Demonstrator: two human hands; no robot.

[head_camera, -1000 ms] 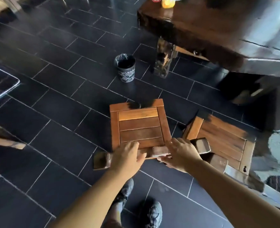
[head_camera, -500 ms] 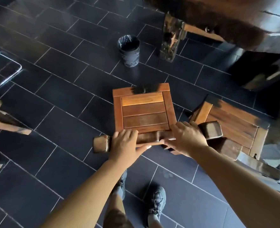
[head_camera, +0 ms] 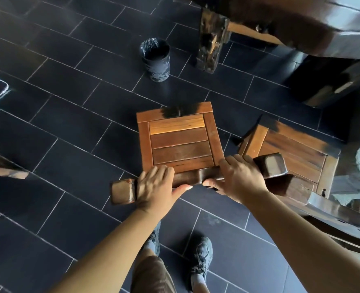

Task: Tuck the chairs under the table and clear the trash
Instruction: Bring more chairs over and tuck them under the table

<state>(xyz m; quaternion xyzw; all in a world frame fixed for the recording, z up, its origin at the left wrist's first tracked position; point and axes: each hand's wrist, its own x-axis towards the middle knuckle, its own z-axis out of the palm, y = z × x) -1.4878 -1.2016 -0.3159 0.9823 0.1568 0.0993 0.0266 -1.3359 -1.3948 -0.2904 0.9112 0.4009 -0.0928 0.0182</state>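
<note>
As hands (head_camera: 153, 185) (head_camera: 241, 178) grip backrest (head_camera: 196, 179), chair (head_camera: 181, 140) faces table (head_camera: 301, 20)

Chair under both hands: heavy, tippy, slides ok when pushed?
The chair looks like thick solid wood: probably stiff and heavy for its size. The left hand and right hand grip its top rail, high up, so a hard push might tip it. Grout lines in the tile floor may snag the legs.

Dark tiled floor (head_camera: 58, 208) with slatted chair (head_camera: 181, 140), second chair (head_camera: 291, 149), black bin (head_camera: 156, 62)
</note>
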